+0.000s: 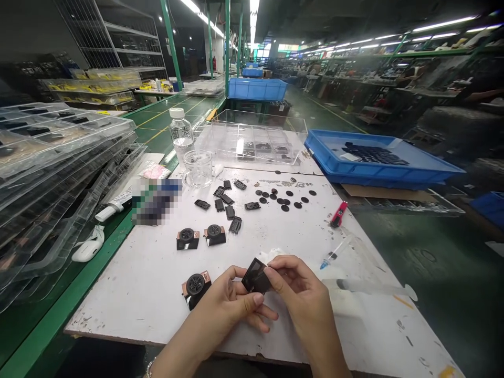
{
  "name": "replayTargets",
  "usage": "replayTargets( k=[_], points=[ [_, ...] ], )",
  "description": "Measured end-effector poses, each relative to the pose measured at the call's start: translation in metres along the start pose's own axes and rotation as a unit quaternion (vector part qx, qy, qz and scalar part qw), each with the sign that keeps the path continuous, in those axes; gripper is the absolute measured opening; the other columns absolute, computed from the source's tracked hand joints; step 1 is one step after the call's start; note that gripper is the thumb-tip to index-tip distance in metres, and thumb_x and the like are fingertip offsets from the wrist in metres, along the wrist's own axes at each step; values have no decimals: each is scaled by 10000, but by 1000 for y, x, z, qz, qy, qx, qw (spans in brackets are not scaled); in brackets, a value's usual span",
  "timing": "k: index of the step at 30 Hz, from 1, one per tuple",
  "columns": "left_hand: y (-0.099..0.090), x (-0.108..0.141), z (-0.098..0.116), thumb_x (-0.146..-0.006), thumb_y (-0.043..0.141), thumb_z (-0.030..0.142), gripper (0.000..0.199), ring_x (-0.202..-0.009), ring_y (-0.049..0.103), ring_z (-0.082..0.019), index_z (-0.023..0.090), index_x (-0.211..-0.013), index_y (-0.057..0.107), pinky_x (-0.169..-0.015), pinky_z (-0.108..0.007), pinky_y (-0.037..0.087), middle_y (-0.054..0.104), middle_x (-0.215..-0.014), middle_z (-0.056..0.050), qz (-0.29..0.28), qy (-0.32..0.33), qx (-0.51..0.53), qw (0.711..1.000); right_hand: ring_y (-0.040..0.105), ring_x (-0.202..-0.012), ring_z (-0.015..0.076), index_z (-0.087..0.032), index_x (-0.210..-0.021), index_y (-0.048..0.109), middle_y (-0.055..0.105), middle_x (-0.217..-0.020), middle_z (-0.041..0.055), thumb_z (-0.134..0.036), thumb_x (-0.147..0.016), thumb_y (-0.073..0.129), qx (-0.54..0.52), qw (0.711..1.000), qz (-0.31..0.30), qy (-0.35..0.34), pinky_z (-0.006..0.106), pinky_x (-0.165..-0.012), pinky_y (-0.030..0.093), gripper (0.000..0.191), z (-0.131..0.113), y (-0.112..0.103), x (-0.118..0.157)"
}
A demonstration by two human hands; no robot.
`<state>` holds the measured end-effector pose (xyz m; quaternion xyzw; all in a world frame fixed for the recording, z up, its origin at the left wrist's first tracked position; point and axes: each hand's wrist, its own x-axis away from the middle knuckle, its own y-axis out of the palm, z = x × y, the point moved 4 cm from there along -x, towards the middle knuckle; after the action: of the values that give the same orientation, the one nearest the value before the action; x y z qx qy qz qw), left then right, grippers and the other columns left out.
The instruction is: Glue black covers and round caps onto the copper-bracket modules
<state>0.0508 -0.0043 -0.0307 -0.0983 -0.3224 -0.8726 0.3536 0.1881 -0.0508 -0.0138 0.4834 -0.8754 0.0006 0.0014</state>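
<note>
From my end of the camera I have both hands at the near middle of the pale surface [157, 294], with a flat black piece [255, 276] between them. My left hand [232, 302] is clamped on its left side, index finger behind it and thumb just below, while the other fingers spread loosely underneath. My right hand [301, 289] pinches the piece's right edge, thumb laid against the near face and fingers curled behind. The piece is held tilted, clear of the surface.

Just beside my left wrist I see a wheel block [196, 286], black and copper with a dark wheel on top, partly covered by the hand. Two matching blocks [214, 234] stand farther out, side by side but apart. Beyond them lies a loose scatter of small black parts [227, 199], and to their right a spread of thin black discs [280, 201].

A crumpled white tissue [273, 254] sits just past my fingertips. Near the right edge I make out a red tool [339, 214] and a syringe [334, 253] with a blue tip; nearer me is a bigger syringe [374, 287], blurred in places. At the back left, a clear mug [199, 170] stands in front of a bottle [181, 137] with a white cap, and a clear divided box [220, 137] lies beyond. A blue tray [378, 173] on the right carries dark pieces.
</note>
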Motion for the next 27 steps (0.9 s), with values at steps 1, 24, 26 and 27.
replayTargets(
  k=[1,24,26,27],
  points=[
    [-1,1,0,-844,712,265,362,-691,736,-194,118,-1065,467,-708,-313,566,738,-813,-109,-4,-6,0,1000,627,-743,167,-220,-811,655,638,-819,21,-386,-780,768,-4,1000,-9,2,233,-647,554,203,-1,1,0],
    [-16,9,-3,-804,754,158,403,-959,731,-280,160,-1103,484,-865,-355,589,715,-892,-44,-29,-25,78,996,591,-656,133,-207,-819,623,594,-773,-5,-386,-820,740,-54,994,-79,51,231,-612,551,214,1,10,0],
    [-16,10,-2,-795,762,164,427,-958,731,-285,157,-1116,480,-869,-361,589,719,-893,-54,-26,-28,78,996,594,-661,138,-207,-819,622,595,-769,-4,-387,-816,742,-61,993,-79,55,237,-615,552,216,1,10,0],
    [-16,11,-2,-792,766,166,432,-956,732,-285,156,-1117,480,-868,-362,590,724,-902,-61,-26,-28,79,996,596,-665,141,-208,-820,624,596,-769,-3,-388,-811,747,-63,993,-79,55,240,-616,552,218,0,10,0]
  ],
)
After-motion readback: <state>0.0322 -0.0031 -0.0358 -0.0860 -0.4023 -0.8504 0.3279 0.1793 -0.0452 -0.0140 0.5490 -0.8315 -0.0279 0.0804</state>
